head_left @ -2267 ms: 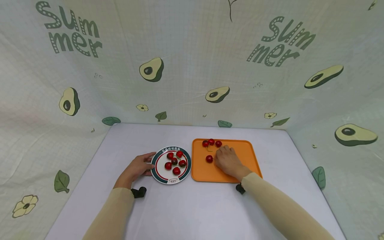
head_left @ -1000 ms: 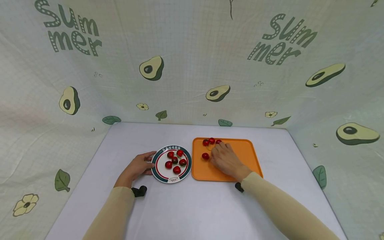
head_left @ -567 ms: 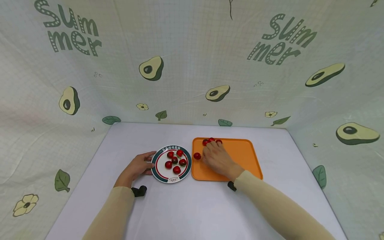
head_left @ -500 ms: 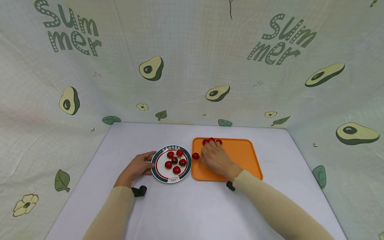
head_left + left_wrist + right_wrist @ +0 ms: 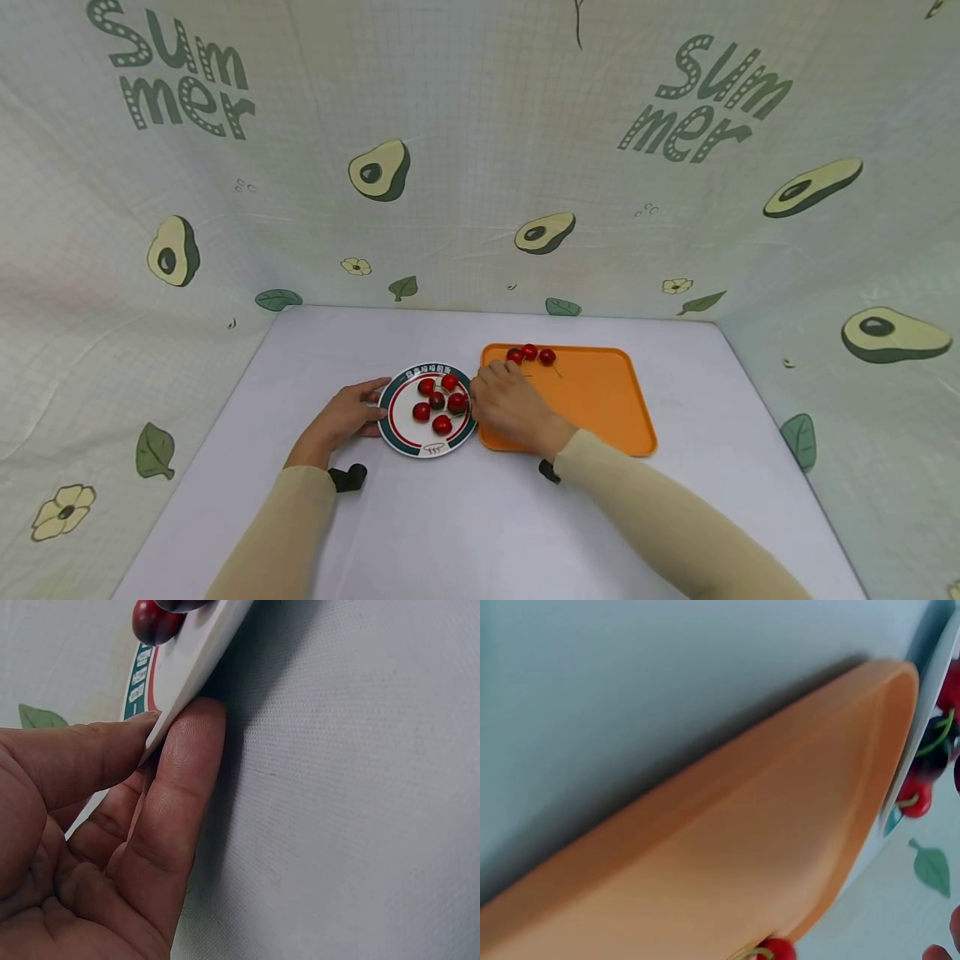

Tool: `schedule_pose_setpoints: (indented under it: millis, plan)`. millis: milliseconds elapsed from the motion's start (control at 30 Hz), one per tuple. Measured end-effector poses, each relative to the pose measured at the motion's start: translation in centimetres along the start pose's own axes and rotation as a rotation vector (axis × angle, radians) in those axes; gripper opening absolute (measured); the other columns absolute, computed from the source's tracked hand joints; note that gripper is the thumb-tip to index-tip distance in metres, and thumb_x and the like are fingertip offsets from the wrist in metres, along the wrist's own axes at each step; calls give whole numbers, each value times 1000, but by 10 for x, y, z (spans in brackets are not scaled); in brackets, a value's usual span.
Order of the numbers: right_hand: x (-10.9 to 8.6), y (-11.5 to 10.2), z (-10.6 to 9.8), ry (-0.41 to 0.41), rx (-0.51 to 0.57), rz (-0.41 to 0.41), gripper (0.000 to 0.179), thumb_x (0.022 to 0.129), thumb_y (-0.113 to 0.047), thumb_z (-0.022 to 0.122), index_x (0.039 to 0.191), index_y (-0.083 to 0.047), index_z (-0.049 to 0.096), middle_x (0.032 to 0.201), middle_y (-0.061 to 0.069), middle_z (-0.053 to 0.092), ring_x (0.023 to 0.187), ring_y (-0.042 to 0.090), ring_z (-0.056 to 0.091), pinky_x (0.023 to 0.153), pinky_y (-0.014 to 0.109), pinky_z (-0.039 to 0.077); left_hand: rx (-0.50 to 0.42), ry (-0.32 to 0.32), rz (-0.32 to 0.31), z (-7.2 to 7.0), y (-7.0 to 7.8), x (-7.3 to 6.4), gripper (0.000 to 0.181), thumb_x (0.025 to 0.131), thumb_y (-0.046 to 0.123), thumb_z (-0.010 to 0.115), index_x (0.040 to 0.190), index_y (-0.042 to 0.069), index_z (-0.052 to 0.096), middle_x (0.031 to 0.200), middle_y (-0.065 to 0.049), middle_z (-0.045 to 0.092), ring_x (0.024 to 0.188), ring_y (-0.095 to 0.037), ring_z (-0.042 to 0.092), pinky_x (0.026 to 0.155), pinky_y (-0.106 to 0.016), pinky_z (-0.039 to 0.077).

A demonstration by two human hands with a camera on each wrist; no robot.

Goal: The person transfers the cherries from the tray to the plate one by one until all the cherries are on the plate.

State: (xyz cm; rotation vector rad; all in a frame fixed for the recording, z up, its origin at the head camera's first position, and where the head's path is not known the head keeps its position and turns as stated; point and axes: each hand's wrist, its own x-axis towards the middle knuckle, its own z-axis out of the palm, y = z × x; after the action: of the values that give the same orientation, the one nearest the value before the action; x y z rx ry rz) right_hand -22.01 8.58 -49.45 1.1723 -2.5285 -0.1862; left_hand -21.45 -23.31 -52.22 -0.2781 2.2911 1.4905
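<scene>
My left hand (image 5: 347, 419) grips the left rim of a white plate (image 5: 405, 434) with a green border; in the left wrist view the thumb lies on top of the rim and a finger (image 5: 180, 780) underneath. Several red cherries (image 5: 422, 412) lie on the plate. My right hand (image 5: 510, 406) is at the plate's right rim, over the left edge of an orange tray (image 5: 600, 404). It pinches the stem of a cherry (image 5: 457, 403), which hangs over the plate and covers another there. In the right wrist view only bits of fingertips show at the right edge.
Three cherries with stems (image 5: 547, 357) lie near the tray's back left corner. The tray stands close beside the plate on a white table (image 5: 450, 525). A cloth (image 5: 450, 100) printed with avocados hangs behind and at both sides.
My right hand has moved left from the tray's middle to the plate's right rim, and the cherry has travelled with it over the plate. My left hand has stayed on the rim.
</scene>
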Motion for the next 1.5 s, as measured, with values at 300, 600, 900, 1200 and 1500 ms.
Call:
schedule_pose_setpoints:
  millis: [300, 600, 900, 1200, 1500]
  plan:
    - [16, -27, -2, -12, -53, -76, 24, 104, -35, 61, 108, -12, 64, 99, 2, 61, 96, 21, 51, 82, 33, 45, -8, -2, -6, 0, 0, 0, 69, 98, 1, 69, 161, 18, 46, 142, -21, 51, 86, -19, 68, 74, -30, 64]
    - [25, -51, 4, 39, -111, -137, 27, 101, -37, 68, 109, -11, 66, 103, 2, 65, 97, 21, 52, 80, 31, 44, -6, 4, -9, 0, -2, 2, 69, 98, 2, 69, 161, 20, 46, 144, -21, 51, 87, -19, 67, 75, -30, 64]
    - [24, -58, 13, 27, -93, -115, 31, 98, -40, 74, 109, -12, 66, 108, 2, 67, 103, 20, 54, 84, 31, 45, -18, 3, -11, 2, -2, 1, 68, 98, 1, 69, 160, 19, 47, 141, -21, 51, 85, -19, 68, 75, -31, 65]
    - [23, -60, 13, 9, -97, -95, 28, 99, -39, 72, 105, -13, 63, 104, 1, 64, 103, 19, 54, 85, 30, 44, -32, -4, -9, 1, 0, 0, 69, 98, 0, 69, 161, 19, 47, 143, -22, 51, 84, -19, 69, 74, -31, 65]
    - [21, -57, 13, 19, -63, -76, 26, 102, -40, 62, 104, -14, 64, 102, 1, 63, 102, 20, 52, 83, 32, 43, -44, -13, -2, 0, 0, -2, 70, 98, 0, 69, 161, 17, 46, 146, -23, 51, 86, -19, 70, 75, -32, 65]
